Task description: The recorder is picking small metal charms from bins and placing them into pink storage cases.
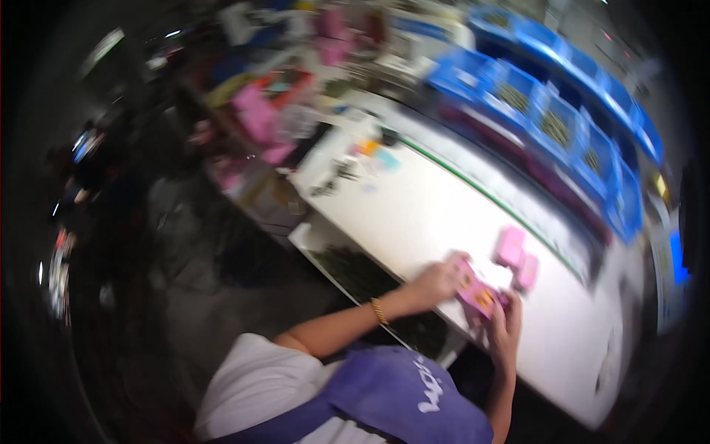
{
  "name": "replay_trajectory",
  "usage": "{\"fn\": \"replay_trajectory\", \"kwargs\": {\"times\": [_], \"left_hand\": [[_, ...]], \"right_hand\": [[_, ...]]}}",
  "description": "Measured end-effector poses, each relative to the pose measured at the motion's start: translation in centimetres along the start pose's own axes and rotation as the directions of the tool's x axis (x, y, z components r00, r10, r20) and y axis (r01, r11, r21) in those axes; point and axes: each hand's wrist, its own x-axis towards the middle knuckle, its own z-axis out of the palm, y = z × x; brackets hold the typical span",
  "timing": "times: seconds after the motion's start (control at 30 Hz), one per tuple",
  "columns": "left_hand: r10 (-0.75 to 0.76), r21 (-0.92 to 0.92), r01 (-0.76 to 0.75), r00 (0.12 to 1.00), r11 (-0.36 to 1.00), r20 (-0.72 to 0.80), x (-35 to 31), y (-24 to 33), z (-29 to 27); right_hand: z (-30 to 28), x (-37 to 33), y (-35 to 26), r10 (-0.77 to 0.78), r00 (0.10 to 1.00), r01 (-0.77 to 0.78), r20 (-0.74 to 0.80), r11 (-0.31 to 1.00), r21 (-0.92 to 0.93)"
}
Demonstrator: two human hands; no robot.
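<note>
Over the white worktable (436,214), near its front edge, a pink flat piece with yellow-orange spots (475,291) is held between my two hands. My left hand (444,280) grips its left end, with the fingers closed on it. At the other end my right hand (506,324) has its fingers closed on the pink piece, beside a small dark spot that I cannot make out. Just beyond the hands lie two pink box-like pieces (510,247) side by side. The picture is blurred, so the exact kind of the pink pieces cannot be told.
Blue bins (556,122) stand in rows behind the table, several with small greenish parts inside. Small dark parts (336,177) and orange and teal pieces (376,152) lie at the table's far left. Beneath the tabletop is an open drawer (302,238). Pink items (255,111) are piled beyond the left end.
</note>
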Motion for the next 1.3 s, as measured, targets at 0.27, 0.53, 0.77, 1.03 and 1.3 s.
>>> {"fn": "replay_trajectory", "kwargs": {"times": [0.27,0.53,0.77,1.03,1.3], "left_hand": [[-0.096,-0.284,0.1,0.995,0.954,0.028,0.6,0.1,0.6],[-0.168,-0.531,0.267,0.959,0.804,0.229,0.3,2.7,2.4],[-0.111,-0.459,0.198,0.971,0.866,0.21,0.4,2.4,2.5],[-0.112,-0.404,0.192,0.97,0.894,0.214,0.5,3.1,3.1],[0.136,0.235,-0.156,0.985,0.959,0.102,0.4,4.6,5.0]], "right_hand": [[1.2,-0.3,-3.1,-0.223,0.975,0.186,0.005,0.8,-0.57],[0.8,1.4,-1.6,-0.063,0.998,0.066,0.022,0.983,-0.174],[1.0,1.3,-1.3,0.076,0.996,-0.08,0.049,0.994,0.073],[1.1,0.3,-0.6,0.08,0.994,-0.058,-0.08,0.969,0.241],[-4.4,-0.7,-1.8,-0.55,0.71,0.185,-0.439,0.747,-0.638]]}}
